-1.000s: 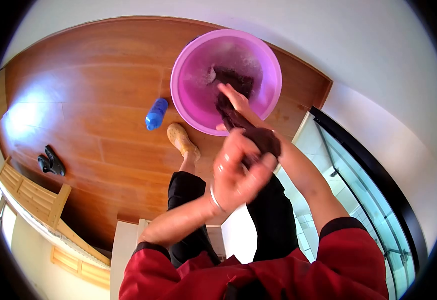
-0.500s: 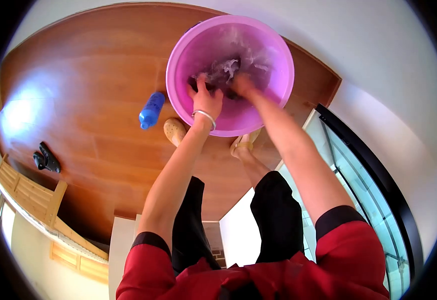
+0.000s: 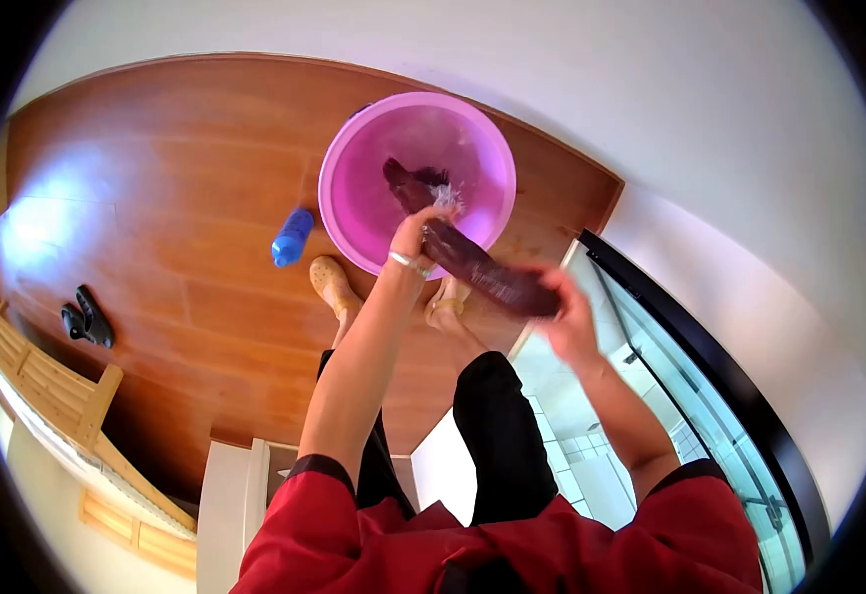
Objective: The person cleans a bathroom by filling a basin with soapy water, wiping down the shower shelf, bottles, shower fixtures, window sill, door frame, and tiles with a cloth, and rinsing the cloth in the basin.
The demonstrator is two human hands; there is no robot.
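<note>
A dark brown wet cloth [image 3: 482,269] is stretched between my hands, its far end hanging down into the pink basin [image 3: 339,198]. My left hand [image 3: 421,234], with a bracelet at the wrist, is wrapped round the middle of the cloth over the basin's near rim. Outside the basin, to the right, my right hand [image 3: 563,315] grips the cloth's near end and is slightly blurred. Splashing water shows beside the cloth in the basin.
A blue bottle [image 3: 293,238] lies on the wooden floor [image 3: 195,198] left of the basin. Dark shoes [image 3: 88,317] sit farther left, above a wooden frame [image 3: 51,381]. My feet in tan clogs [image 3: 332,284] are near the basin. A glass door [image 3: 690,366] stands at right.
Both hands were down in the basin half a second ago. The cloth is now lifted, and my right hand has moved out past the rim, toward me and to the right.
</note>
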